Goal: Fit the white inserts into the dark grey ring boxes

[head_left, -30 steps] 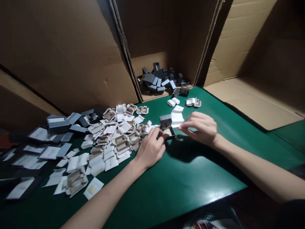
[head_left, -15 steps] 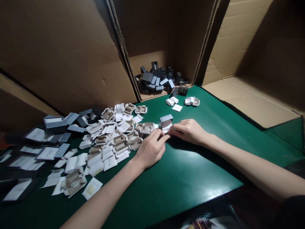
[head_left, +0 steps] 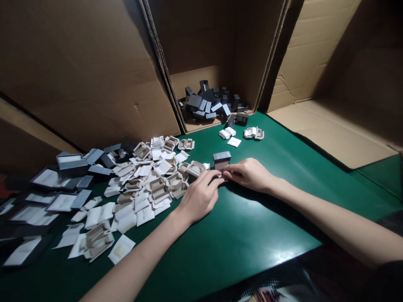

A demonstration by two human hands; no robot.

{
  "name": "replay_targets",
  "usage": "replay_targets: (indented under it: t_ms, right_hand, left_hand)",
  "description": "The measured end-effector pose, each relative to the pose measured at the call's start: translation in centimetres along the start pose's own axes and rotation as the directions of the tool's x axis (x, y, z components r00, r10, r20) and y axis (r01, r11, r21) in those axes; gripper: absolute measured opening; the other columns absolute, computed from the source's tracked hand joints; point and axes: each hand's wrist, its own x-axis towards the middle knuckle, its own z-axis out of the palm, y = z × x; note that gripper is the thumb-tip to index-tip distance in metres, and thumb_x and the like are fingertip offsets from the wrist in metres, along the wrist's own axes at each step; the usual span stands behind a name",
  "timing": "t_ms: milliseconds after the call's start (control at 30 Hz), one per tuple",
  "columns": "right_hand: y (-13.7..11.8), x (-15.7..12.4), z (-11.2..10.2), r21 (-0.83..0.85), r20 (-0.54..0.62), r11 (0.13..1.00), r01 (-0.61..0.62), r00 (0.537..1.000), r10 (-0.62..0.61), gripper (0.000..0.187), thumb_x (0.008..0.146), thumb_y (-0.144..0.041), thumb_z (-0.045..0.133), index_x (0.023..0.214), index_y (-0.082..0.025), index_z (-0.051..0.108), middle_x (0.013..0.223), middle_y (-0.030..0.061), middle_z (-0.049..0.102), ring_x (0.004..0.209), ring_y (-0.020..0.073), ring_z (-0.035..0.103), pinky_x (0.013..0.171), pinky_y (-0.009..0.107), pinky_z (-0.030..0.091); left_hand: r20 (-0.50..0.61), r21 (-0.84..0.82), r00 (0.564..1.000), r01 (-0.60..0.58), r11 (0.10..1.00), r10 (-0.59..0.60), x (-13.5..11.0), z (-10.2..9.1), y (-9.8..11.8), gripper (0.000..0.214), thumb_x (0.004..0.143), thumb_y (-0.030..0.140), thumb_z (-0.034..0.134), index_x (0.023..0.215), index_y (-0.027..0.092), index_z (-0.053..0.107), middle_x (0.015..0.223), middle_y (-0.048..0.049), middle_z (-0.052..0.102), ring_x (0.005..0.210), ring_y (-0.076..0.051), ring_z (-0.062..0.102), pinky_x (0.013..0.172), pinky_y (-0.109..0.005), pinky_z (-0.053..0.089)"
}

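A small grey-lidded box (head_left: 222,156) stands on the green table, its lid raised toward the back and a pale inside facing me. At its front right edge my right hand (head_left: 252,174) is closed, thumb and fingertips pinching the box. My left hand (head_left: 201,193) is closed at the front left, fingertips almost meeting those of the right. Something small and whitish shows between the left fingertips, too hidden to name. Left of that hand lies a heap of folded white card inserts (head_left: 159,188) and paper slips.
Dark open boxes (head_left: 74,163) lie at the far left. Behind, a cardboard carton (head_left: 195,73) on its side holds a pile of small dark boxes (head_left: 204,102). Two white inserts (head_left: 254,133) and a white slip (head_left: 234,142) lie before it. Another carton (head_left: 346,134) stands right.
The small box has shifted slightly right and its lid has turned, so less white shows inside. Both hands stay almost in place, with small finger movements.
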Motion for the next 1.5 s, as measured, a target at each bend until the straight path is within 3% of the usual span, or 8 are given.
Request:
replay_targets:
  t_ms: [267,533,700,867,1033,1233,1333,1500]
  right_hand:
    - [-0.3,-0.2,0.2,0.023,-0.03,0.998,0.052,0.998,-0.051,0.031,0.092,-0.03,0.043,0.09,-0.017,0.07,0.059,0.0034,0.063,0.047,0.0085,0.047,0.05,0.023,0.023]
    - [-0.5,-0.3,0.3,0.081,-0.181,0.995,0.066,0.982,-0.05,0.024,0.088,-0.025,0.049,0.099,-0.018,0.068,0.057,0.0004,0.062,0.043,0.0069,0.044,0.048,0.021,0.025]
    - [-0.8,-0.4,0.8,-0.044,-0.276,0.999,0.03,0.96,-0.041,0.025,0.089,-0.028,0.047,0.091,-0.019,0.07,0.057,0.0008,0.063,0.044,0.0078,0.047,0.047,0.022,0.024]
    - [-1.4,-0.4,0.8,-0.228,-0.22,0.972,-0.054,0.975,0.003,0.029,0.089,-0.03,0.044,0.083,-0.021,0.071,0.057,0.0021,0.065,0.043,0.0095,0.048,0.047,0.024,0.019]
    - [-1.9,-0.2,0.6,-0.2,-0.172,0.962,-0.184,0.974,0.15,0.025,0.087,-0.033,0.049,0.097,-0.029,0.072,0.051,0.001,0.062,0.043,0.0115,0.05,0.047,0.023,0.021]
    - [-2.3,-0.1,0.5,-0.201,-0.18,0.953,-0.225,0.965,0.19,0.024,0.085,-0.031,0.051,0.099,-0.031,0.071,0.054,0.0013,0.064,0.044,0.0119,0.051,0.047,0.023,0.023]
    - [-1.9,0.0,0.6,-0.192,-0.179,0.966,-0.174,0.974,0.14,0.024,0.085,-0.028,0.051,0.1,-0.029,0.07,0.054,0.0001,0.063,0.044,0.0114,0.051,0.047,0.022,0.024]
    - [-0.7,-0.1,0.2,0.028,-0.279,0.994,0.102,0.956,-0.09,0.022,0.088,-0.027,0.05,0.093,-0.02,0.07,0.053,-0.0012,0.06,0.041,0.0069,0.045,0.045,0.02,0.028]
  left_hand:
    - [0.015,0.058,1.0,-0.016,0.998,0.016,0.0,0.2,0.1,0.023,0.087,0.008,0.041,0.105,0.011,0.055,0.115,-0.0133,0.056,0.111,-0.025,0.05,0.094,-0.042,0.048]
    - [0.004,0.071,1.0,-0.003,0.997,0.003,0.0,0.3,0.2,0.018,0.087,0.009,0.042,0.1,0.012,0.055,0.113,-0.0145,0.057,0.11,-0.026,0.051,0.092,-0.044,0.049]
    - [0.004,0.066,1.0,0.011,0.998,-0.011,0.1,0.2,0.2,0.013,0.086,0.009,0.043,0.093,0.013,0.054,0.108,-0.0137,0.058,0.108,-0.026,0.052,0.09,-0.043,0.05]
    - [0.014,0.066,1.0,0.011,0.998,-0.012,0.1,0.2,0.3,0.013,0.085,0.009,0.043,0.094,0.013,0.053,0.109,-0.0131,0.058,0.108,-0.025,0.051,0.089,-0.043,0.05]
    - [0.037,0.113,0.999,-0.007,0.994,0.003,0.1,0.2,0.4,0.013,0.086,0.009,0.044,0.094,0.012,0.053,0.11,-0.0139,0.058,0.108,-0.025,0.051,0.091,-0.043,0.049]
    - [0.056,0.118,0.998,-0.031,0.993,0.025,0.2,0.0,0.6,0.017,0.085,0.008,0.043,0.097,0.013,0.054,0.108,-0.0126,0.06,0.103,-0.025,0.052,0.087,-0.043,0.051]
    - [0.049,0.101,0.999,-0.027,0.995,0.022,0.2,0.0,0.6,0.018,0.085,0.008,0.043,0.097,0.013,0.055,0.106,-0.0122,0.06,0.103,-0.025,0.053,0.086,-0.042,0.051]
    - [0.031,0.114,0.999,-0.008,0.993,0.004,-0.1,0.3,0.5,0.018,0.087,0.009,0.041,0.098,0.012,0.055,0.107,-0.0132,0.06,0.107,-0.025,0.052,0.089,-0.043,0.049]
